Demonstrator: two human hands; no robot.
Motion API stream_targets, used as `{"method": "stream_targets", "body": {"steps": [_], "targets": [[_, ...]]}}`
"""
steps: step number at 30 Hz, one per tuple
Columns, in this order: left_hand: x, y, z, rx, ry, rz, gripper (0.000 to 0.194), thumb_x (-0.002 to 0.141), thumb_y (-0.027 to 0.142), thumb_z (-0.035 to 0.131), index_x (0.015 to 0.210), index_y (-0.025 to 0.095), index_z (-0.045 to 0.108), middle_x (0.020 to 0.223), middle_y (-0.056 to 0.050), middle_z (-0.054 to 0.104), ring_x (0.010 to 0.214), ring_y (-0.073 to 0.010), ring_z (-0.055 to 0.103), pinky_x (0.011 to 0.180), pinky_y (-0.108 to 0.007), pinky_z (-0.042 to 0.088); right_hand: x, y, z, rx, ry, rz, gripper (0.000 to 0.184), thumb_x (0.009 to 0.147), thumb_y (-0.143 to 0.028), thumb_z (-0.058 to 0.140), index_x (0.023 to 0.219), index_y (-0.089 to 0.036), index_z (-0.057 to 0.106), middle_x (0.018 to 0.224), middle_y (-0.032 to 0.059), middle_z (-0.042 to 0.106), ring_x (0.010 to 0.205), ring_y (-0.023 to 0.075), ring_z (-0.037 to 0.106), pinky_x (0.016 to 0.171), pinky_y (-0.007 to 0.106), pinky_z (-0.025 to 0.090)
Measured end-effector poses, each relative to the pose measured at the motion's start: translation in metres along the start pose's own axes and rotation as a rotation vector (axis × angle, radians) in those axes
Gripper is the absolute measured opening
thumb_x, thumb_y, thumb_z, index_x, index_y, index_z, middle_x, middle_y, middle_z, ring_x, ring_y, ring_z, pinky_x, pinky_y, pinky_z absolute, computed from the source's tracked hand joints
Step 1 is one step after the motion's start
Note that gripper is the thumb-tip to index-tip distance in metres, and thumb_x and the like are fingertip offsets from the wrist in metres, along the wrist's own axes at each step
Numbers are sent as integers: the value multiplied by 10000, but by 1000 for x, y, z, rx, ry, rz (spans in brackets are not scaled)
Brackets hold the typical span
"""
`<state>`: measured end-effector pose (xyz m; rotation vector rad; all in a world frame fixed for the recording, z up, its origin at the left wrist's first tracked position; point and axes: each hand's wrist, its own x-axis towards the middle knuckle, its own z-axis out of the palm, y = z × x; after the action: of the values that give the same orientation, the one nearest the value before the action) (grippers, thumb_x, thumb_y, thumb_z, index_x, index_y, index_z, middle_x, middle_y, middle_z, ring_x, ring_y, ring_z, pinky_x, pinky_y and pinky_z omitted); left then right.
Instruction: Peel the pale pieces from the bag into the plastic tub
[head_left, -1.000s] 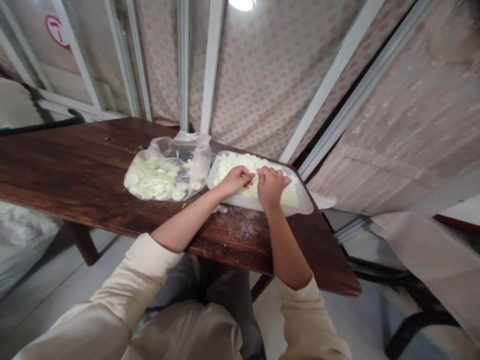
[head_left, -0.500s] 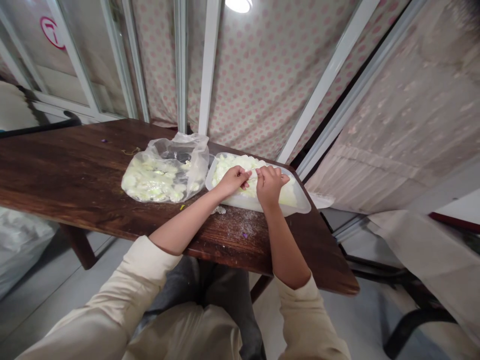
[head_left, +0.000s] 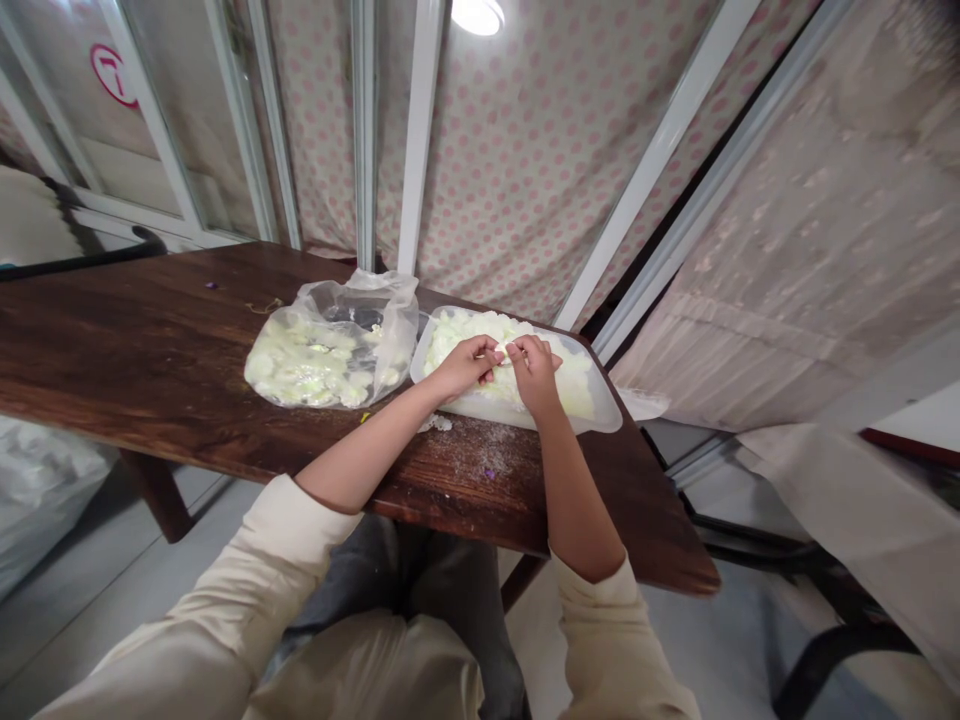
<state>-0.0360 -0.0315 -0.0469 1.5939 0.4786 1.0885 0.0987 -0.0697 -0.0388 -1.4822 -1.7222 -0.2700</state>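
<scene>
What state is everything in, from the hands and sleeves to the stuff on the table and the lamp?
Left hand: over the tub, fingers curled; grip too small to tell
Right hand: close beside it, fingers bent; grip likewise unclear
Sleeves: pushed up the forearms
Tub: uncovered, holding pale pieces
Pale pieces: loosely heaped
Plastic bag: crumpled, partly filled
Table: scattered with grains near the tub
Lamp: lit

Dark wooden table (head_left: 142, 335) beneath plastic bag (head_left: 401, 335), tub (head_left: 607, 408), white specks (head_left: 480, 450).
</scene>
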Motion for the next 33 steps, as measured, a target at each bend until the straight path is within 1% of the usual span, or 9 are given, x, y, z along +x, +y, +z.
{"method": "stream_targets", "body": {"steps": [6,11,15,17,21,24,26,29,33], "targets": [[-1,3,0,15,-34,-28,263,732,380,575,753,127,505,612,33,484,503,-40,460,519,-197,362,0,0,-2,1,38,-34,312,894,-369,314,678,-178,430,706,-24,520,768,123,455,747,277,222],[-1,3,0,33,-37,-38,298,731,409,573,705,128,479,560,29,493,516,-50,474,538,-194,368,-1,-3,0,-142,85,-70,338,901,-338,308,660,-169,473,684,-14,539,750,128,461,722,287,196],[1,0,0,25,-17,-38,285,736,394,575,699,133,467,552,21,515,518,-57,492,550,-198,381,-2,-6,3,-282,133,-17,344,893,-342,314,677,-171,520,686,8,564,749,145,459,725,303,183],[1,-1,0,19,3,-33,274,744,383,570,698,136,458,548,21,520,518,-60,499,556,-201,387,-2,-4,3,-302,165,56,355,895,-345,296,692,-171,529,704,20,571,751,155,461,721,307,186],[0,0,0,7,43,-27,244,770,354,545,702,138,454,538,27,513,509,-52,493,556,-195,389,0,4,3,-163,223,246,332,885,-388,290,820,-180,541,737,18,557,752,159,470,726,306,213],[-1,2,1,-12,34,-46,222,776,341,543,726,145,453,524,36,504,487,-51,487,533,-191,385,1,5,2,-31,257,214,304,849,-441,356,968,-209,514,845,17,555,815,158,476,772,317,235],[-1,3,1,-30,33,-57,213,775,335,547,737,149,451,501,45,484,459,-48,470,499,-184,367,1,3,1,37,218,137,286,852,-439,353,899,-214,524,877,12,559,846,152,475,800,321,240],[-2,5,2,-51,28,-59,193,781,317,544,743,151,455,477,55,452,422,-41,429,455,-178,327,2,1,-1,143,88,55,276,839,-433,393,744,-196,499,803,-10,561,812,134,482,805,302,258],[-4,9,3,-39,12,-65,181,776,311,549,757,150,467,482,51,453,416,-38,410,436,-178,303,3,3,-3,217,14,42,278,834,-424,398,698,-189,456,719,-19,535,724,118,483,754,275,293]]}}
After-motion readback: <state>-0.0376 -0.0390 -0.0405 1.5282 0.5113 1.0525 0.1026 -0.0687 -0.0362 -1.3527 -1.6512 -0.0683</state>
